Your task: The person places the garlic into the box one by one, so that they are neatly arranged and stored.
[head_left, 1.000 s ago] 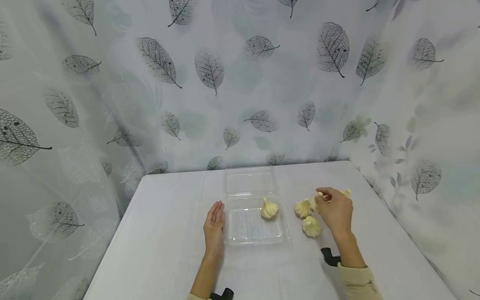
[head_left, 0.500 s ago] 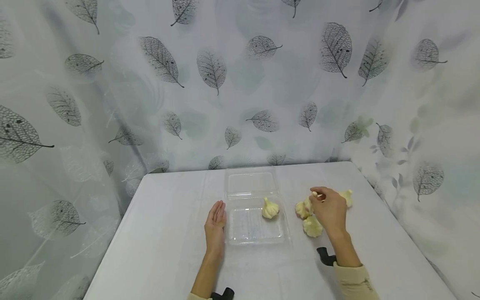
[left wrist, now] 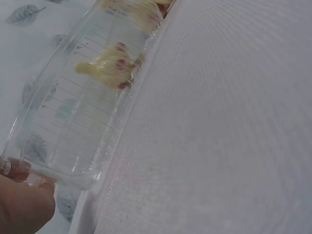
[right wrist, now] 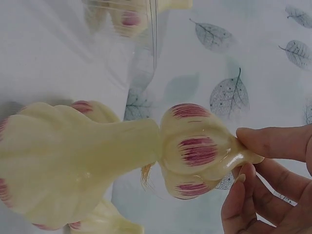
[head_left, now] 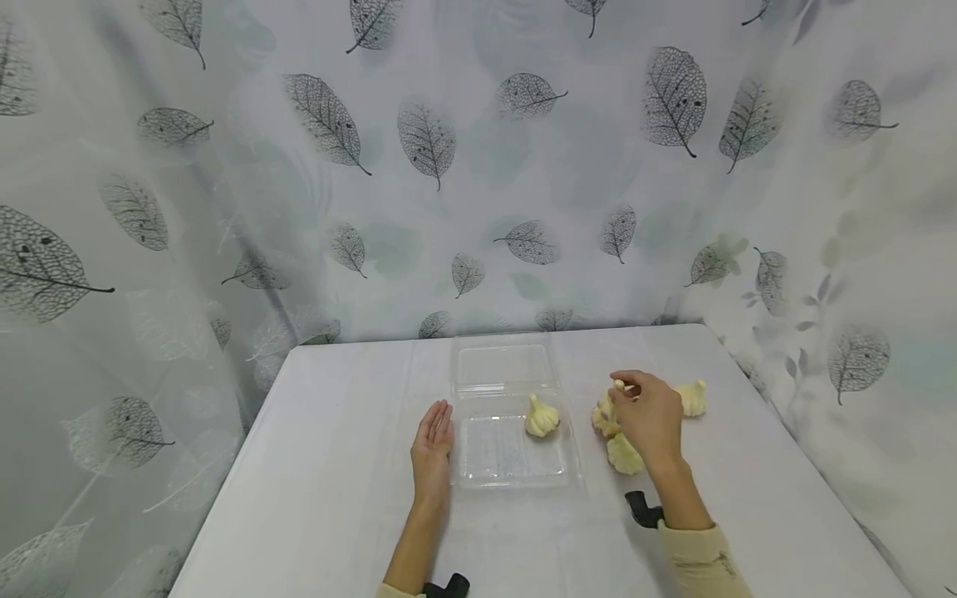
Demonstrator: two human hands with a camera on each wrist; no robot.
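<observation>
My right hand [head_left: 652, 419] pinches a garlic bulb [right wrist: 195, 151] by its neck, thumb on one side and fingers on the other. In the right wrist view the held bulb is pale yellow with purple streaks and hangs clear of the table. Under and beside this hand lie other garlic bulbs, one large bulb [right wrist: 63, 163] close to the wrist camera. My left hand [head_left: 430, 457] stays at the left side of a clear plastic box [head_left: 486, 457], its straight fingers touching the wall. One garlic bulb [head_left: 541, 417] sits inside the box, toward its right side.
The box's clear lid [head_left: 503, 365] lies folded back toward the rear of the white table [head_left: 336, 465]. Another garlic bulb [head_left: 691, 399] rests right of my right hand, and one [head_left: 624, 454] lies nearer me. A leaf-patterned curtain [head_left: 478, 166] hangs behind the table.
My right hand has moved left with the pinched garlic bulb, uncovering the bulb at the far right. My left hand has stayed beside the box.
</observation>
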